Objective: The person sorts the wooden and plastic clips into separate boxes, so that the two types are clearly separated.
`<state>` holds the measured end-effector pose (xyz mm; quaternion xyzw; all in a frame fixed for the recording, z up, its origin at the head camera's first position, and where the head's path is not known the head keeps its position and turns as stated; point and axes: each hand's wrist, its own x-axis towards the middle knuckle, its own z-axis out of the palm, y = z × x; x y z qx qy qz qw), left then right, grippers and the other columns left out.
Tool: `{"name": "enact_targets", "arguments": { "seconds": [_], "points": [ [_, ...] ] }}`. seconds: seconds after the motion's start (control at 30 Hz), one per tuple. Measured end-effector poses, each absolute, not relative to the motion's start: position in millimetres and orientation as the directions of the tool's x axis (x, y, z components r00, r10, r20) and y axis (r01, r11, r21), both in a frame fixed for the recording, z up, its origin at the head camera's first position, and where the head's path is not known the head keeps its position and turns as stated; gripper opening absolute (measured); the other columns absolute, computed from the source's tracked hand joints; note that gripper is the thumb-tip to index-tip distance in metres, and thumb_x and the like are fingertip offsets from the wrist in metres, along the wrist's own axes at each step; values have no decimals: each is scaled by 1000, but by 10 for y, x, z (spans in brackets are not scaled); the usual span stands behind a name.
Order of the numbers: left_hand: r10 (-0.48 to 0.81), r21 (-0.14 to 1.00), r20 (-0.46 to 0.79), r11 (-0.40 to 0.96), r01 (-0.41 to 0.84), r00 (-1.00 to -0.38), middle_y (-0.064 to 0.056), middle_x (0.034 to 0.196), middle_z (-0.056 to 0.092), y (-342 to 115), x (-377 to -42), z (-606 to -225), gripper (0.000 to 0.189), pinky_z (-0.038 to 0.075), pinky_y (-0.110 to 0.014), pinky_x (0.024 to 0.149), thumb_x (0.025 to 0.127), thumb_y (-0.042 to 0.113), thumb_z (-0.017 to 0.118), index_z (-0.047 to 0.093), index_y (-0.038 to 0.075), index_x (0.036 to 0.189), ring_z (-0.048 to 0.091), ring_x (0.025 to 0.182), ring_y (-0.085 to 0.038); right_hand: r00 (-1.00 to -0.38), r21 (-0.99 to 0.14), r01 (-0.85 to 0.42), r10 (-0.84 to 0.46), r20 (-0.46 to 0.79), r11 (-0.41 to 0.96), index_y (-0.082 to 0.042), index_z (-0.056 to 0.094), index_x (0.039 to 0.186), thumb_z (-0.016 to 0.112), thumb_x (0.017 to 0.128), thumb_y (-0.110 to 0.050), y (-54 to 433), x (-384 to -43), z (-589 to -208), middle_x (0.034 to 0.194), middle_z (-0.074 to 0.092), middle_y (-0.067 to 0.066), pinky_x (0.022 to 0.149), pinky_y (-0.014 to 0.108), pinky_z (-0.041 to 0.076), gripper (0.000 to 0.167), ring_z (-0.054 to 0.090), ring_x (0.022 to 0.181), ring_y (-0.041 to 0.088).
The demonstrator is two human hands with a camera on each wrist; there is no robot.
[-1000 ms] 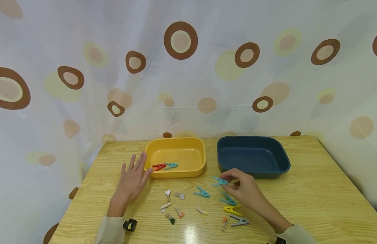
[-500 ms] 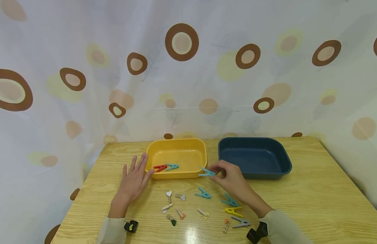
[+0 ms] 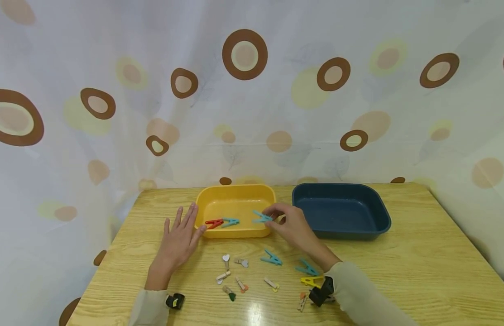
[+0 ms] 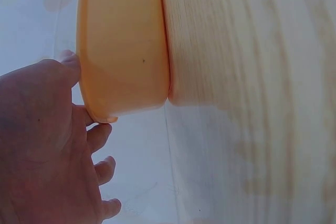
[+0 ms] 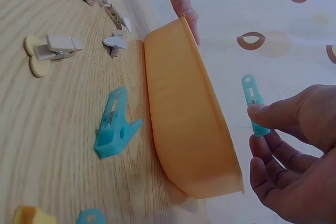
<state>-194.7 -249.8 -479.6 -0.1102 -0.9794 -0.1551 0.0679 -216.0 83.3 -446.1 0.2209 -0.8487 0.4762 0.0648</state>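
My right hand (image 3: 290, 226) pinches a light-blue plastic clothespin (image 5: 252, 95) between thumb and fingers, over the right part of the yellow tray (image 3: 239, 233). At that tray's left front corner my left hand (image 3: 176, 246) touches the rim, its fingers mostly straight. Inside the tray lie a red clothespin (image 3: 213, 223) and a blue clothespin (image 3: 230, 222), side by side. On the table below the right hand rest a teal clothespin (image 3: 271, 258), another teal clothespin (image 3: 307, 267) and a yellow clothespin (image 3: 310, 281). A grey clothespin there is mostly hidden behind the right wrist camera.
A dark blue tray (image 3: 341, 233) stands right of the yellow one. Several small wooden clips with heart and round shapes, such as a white heart clip (image 3: 226, 260), lie toward the front of the wooden table (image 3: 415, 271). A patterned curtain (image 3: 252, 113) hangs behind.
My right hand has carried the light-blue clothespin left and away from me, from in front of the blue tray to over the yellow tray. The left hand stays at the rim.
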Motion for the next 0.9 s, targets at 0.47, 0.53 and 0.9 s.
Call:
{"name": "enact_targets", "arguments": {
  "seconds": [0.47, 0.53, 0.9],
  "points": [
    [194, 288, 162, 929, 234, -968, -10, 170, 18, -2506, -1947, -4784, 70, 8, -73, 116, 111, 47, 39, 18, 6, 165, 8, 156, -39, -907, -789, -398, -328, 263, 468, -8, 75, 107, 78, 91, -4, 575, -2345, -4415, 100, 71, 2, 76, 36, 54, 17, 64, 89, 19],
    [194, 289, 161, 928, 234, -968, -10, 170, 18, -2507, -1945, -4787, 70, 8, -73, 116, 111, 47, 39, 18, 6, 165, 9, 156, -40, -908, -783, -399, -324, 265, 478, -8, 75, 107, 78, 90, -3, 551, -2374, -4430, 99, 71, 3, 77, 36, 55, 17, 65, 89, 20],
    [193, 291, 169, 927, 236, -967, -9, 170, 18, -2508, -1950, -4792, 70, 8, -73, 116, 111, 47, 39, 19, 7, 165, 11, 155, -40, -893, -761, -434, -341, 294, 482, -7, 76, 105, 78, 90, -2, 464, -2517, -4530, 101, 73, 4, 79, 38, 56, 16, 66, 89, 21]
  ]
}}
